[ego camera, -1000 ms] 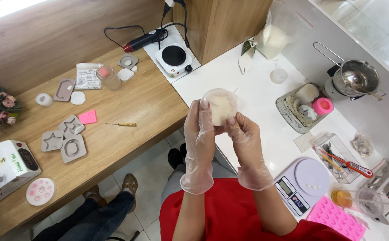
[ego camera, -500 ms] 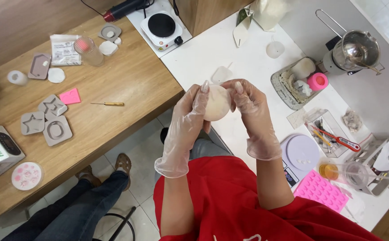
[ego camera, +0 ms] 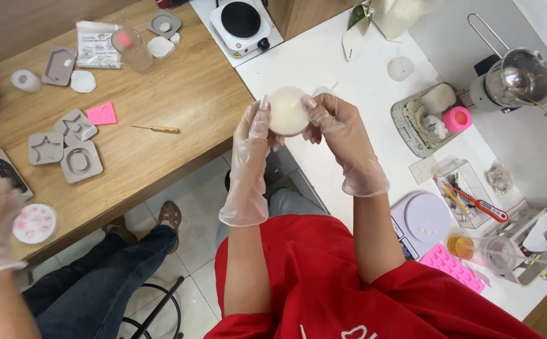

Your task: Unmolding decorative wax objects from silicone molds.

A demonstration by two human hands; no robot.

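Head view: both gloved hands, left hand (ego camera: 253, 135) and right hand (ego camera: 339, 135), clasp the pale disc (ego camera: 288, 111) by its edges, held over the white worktop (ego camera: 324, 59) edge. Since a second ago the disc has turned flatter toward the camera, both grips unchanged.

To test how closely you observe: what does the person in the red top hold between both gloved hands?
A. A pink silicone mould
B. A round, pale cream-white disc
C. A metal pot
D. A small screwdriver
B: the left hand and right hand both grip a round, pale disc, while the pink mould, metal pot and small screwdriver lie untouched on the tables.
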